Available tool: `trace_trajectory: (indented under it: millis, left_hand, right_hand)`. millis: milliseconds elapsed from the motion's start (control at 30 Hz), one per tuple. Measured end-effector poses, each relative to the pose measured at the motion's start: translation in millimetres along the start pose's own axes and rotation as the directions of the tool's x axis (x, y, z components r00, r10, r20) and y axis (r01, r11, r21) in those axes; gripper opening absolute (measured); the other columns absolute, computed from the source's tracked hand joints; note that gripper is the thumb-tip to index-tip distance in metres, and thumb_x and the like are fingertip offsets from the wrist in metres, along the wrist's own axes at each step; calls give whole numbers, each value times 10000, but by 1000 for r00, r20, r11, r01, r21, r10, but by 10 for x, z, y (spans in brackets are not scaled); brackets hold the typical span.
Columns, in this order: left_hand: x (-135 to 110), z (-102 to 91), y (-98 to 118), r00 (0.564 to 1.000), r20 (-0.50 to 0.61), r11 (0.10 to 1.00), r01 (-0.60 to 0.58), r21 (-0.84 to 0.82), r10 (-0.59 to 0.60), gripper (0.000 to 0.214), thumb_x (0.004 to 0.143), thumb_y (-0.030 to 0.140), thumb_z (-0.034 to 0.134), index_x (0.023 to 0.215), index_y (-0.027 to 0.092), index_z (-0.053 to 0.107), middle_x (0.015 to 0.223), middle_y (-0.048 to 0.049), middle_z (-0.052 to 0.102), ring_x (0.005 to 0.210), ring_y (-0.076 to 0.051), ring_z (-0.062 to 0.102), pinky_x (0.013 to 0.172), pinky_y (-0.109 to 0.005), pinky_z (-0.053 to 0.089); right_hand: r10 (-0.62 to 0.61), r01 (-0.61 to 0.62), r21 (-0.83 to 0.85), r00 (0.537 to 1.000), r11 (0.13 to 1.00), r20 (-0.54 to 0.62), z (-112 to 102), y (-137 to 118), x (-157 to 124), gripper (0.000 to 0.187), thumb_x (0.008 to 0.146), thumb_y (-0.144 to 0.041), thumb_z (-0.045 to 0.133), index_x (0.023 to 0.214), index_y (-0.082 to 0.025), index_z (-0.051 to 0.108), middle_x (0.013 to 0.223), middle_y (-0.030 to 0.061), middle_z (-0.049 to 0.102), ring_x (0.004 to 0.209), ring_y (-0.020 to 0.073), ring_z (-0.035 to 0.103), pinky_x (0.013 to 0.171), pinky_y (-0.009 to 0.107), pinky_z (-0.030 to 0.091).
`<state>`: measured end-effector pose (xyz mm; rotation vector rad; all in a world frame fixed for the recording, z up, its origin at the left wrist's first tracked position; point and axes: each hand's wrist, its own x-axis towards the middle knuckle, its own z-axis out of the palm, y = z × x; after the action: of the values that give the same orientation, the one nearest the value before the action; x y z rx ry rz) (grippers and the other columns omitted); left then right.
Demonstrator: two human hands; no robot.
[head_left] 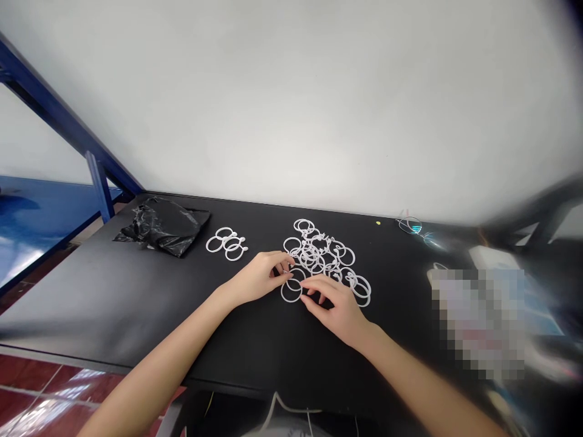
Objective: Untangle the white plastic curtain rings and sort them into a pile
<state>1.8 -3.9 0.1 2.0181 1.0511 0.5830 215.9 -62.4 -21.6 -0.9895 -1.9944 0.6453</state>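
Note:
Low over the black table [255, 340], my left hand [266, 276] pinches a white curtain ring [298, 270] between thumb and fingers. Facing it, my right hand [337, 306] has its thumb and index finger closed at the edge of a second white curtain ring [291, 301]. These two rings overlap in front of me; whether they are linked, I cannot tell. Just behind my hands lies a loose pile of curtain rings [314, 258], some showing small knobs or eyelets. Farther left, a small group of similar rings [234, 256] lies apart from the pile.
A crumpled black plastic bag [166, 224] lies at the back left. Eyeglasses [410, 226] rest near the wall at the right. Blurred and pixelated items [483, 321] stand along the right side. A blue metal frame [100, 188] rises at the left.

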Motion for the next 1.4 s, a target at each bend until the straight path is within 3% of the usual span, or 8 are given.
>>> trace_trajectory:
  millis: [133, 267, 567, 733, 867, 1400]
  left_hand:
    - [9, 41, 49, 999, -7, 988, 42, -149, -43, 167, 849, 279, 627, 972, 167, 640, 822, -19, 661, 729, -132, 637, 601, -209, 511]
    - [25, 100, 68, 997, -43, 969, 56, -242, -68, 168, 829, 278, 656, 946, 157, 651, 803, -23, 670, 702, -127, 641, 576, -200, 510]
    - [38, 147, 68, 990, -138, 955, -14, -295, -28, 171, 827, 291, 680, 905, 144, 643, 814, -40, 678, 744, -143, 669, 710, -270, 579]
    - [41, 151, 37, 987, -163, 981, -36, -191, 5, 149, 831, 286, 675, 898, 155, 652, 832, -43, 679, 754, -146, 669, 668, -254, 577]
    - [41, 149, 4, 983, -183, 984, -50, -171, 18, 128, 841, 265, 663, 899, 153, 646, 833, -37, 662, 750, -137, 660, 670, -247, 570]
    - [33, 141, -6, 973, -227, 986, -64, -154, 28, 82, 847, 217, 634, 903, 160, 653, 864, -41, 640, 772, -138, 650, 744, -287, 578]
  right_hand:
    - [2, 5, -83, 996, 997, 84, 12, 19, -14, 208, 856, -163, 644, 1056, -221, 656, 1054, 63, 690, 840, 172, 671, 597, 262, 571]
    - [2, 7, -95, 996, 995, 88, 10, 28, -15, 171, 858, -181, 645, 1024, -217, 665, 1008, 58, 696, 821, 172, 668, 603, 263, 573]
    - [27, -23, -64, 997, 998, 71, -5, 34, 14, 212, 871, -91, 535, 966, -216, 678, 878, 43, 690, 730, 156, 652, 582, 260, 566]
    - [7, -12, -53, 997, 999, -78, -23, 10, 43, 192, 884, -108, 527, 929, -217, 678, 872, 45, 702, 646, 143, 644, 567, 273, 575]
    - [-25, 4, -94, 975, 996, -221, -49, -18, 67, 162, 886, -102, 559, 914, -215, 672, 886, 51, 715, 712, 158, 671, 632, 296, 595]
    - [-84, 50, -110, 940, 993, -331, -73, -84, 89, 188, 850, -65, 604, 902, -229, 679, 881, 47, 722, 802, 190, 694, 720, 346, 597]
